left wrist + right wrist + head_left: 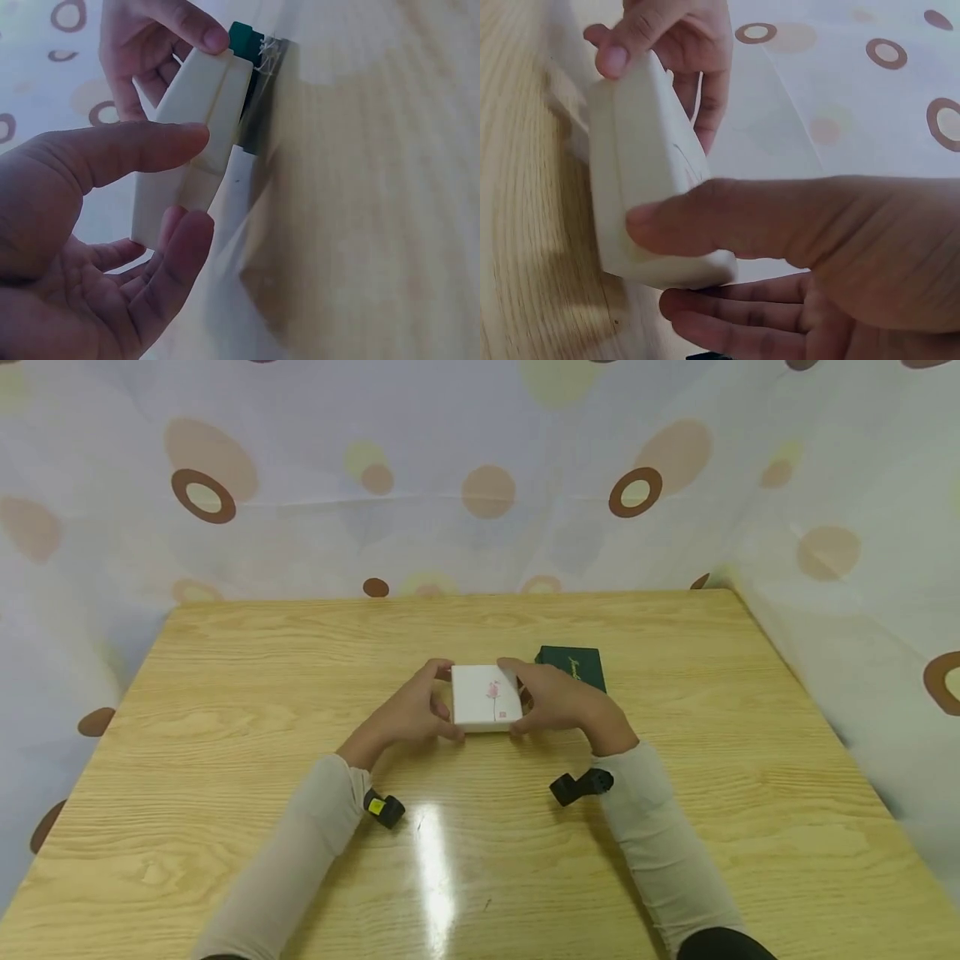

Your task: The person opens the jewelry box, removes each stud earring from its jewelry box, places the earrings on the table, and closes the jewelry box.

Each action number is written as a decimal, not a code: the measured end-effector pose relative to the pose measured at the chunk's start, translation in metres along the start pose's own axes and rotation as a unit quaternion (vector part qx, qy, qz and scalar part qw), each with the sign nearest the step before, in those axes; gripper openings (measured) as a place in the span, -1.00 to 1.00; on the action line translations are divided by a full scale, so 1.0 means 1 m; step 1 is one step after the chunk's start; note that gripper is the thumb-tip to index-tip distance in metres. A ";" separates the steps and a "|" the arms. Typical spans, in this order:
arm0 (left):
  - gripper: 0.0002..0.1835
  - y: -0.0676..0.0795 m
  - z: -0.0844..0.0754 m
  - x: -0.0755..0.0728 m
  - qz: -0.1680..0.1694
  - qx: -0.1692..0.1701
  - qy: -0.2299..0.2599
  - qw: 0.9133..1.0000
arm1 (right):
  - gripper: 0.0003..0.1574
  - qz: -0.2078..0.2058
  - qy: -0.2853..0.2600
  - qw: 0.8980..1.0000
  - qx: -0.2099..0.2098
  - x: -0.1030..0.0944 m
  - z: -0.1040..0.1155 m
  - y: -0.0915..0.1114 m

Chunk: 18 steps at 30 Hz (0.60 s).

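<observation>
A small square white box (472, 695) with a pink flower printed on its top is between my two hands, near the middle of the table. A seam between lid and base runs along its side in the left wrist view. My left hand (412, 710) grips its left end, thumb on the near side and fingers at the far side and corner. At the right end, my right hand (561, 697) holds it the same way, with the thumb (679, 225) on the near side. The box appears slightly above the tabletop.
A dark green box (583, 658) with light lettering lies just behind my right hand, partly covered by it. The wooden table (750, 777) extends around both arms. A dotted cloth (420, 527) hangs behind the table and at its sides.
</observation>
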State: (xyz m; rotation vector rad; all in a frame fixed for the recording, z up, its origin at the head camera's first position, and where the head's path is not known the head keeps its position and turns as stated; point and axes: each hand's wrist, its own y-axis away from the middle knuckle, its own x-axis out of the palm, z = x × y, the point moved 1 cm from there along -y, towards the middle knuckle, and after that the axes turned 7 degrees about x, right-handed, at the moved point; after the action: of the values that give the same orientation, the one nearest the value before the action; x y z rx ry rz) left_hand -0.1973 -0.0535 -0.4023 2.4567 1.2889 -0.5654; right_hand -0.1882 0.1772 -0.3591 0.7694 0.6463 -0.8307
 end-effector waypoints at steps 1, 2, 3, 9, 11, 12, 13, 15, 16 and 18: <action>0.16 -0.005 -0.001 -0.002 0.001 -0.001 -0.001 1.000 | -0.04 -0.010 0.003 1.000 0.003 -0.001 -0.001 0.000; 0.16 -0.010 -0.002 -0.003 0.002 -0.003 0.000 1.000 | -0.03 -0.020 0.006 1.000 0.007 -0.002 -0.001 0.000; 0.16 -0.015 -0.002 -0.005 0.003 -0.007 0.002 1.000 | -0.04 -0.030 0.008 0.999 0.008 -0.003 -0.002 -0.001; 0.14 -0.037 0.000 -0.009 0.006 -0.036 0.016 0.999 | -0.32 -0.094 0.043 0.995 0.010 0.001 -0.006 -0.008; 0.13 -0.041 0.001 -0.009 0.005 -0.041 0.015 0.999 | -0.47 -0.113 0.050 0.992 0.008 0.004 -0.006 -0.012; 0.13 -0.044 0.002 -0.009 0.002 -0.041 0.011 0.999 | -0.53 -0.120 0.056 0.991 0.006 0.006 -0.006 -0.014; 0.13 -0.045 0.003 -0.009 0.000 -0.043 0.011 0.999 | -0.56 -0.125 0.063 0.990 0.006 0.007 -0.005 -0.016; 0.13 -0.047 0.004 -0.009 -0.005 -0.048 0.017 0.999 | -0.54 -0.130 0.080 0.988 0.010 0.010 -0.003 -0.019; 0.14 -0.048 0.005 -0.009 -0.007 -0.049 0.017 0.999 | -0.51 -0.129 0.092 0.987 0.016 0.012 -0.003 -0.021; 0.14 -0.049 0.007 -0.009 -0.009 -0.052 0.022 0.998 | -0.47 -0.125 0.115 0.985 0.028 0.014 -0.001 -0.023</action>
State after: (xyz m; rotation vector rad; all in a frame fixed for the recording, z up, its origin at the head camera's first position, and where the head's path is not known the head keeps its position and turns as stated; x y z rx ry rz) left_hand -0.2446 -0.0361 -0.4089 2.3882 1.3238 -0.4400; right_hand -0.1998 0.1621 -0.3784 0.8543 0.9420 -1.0001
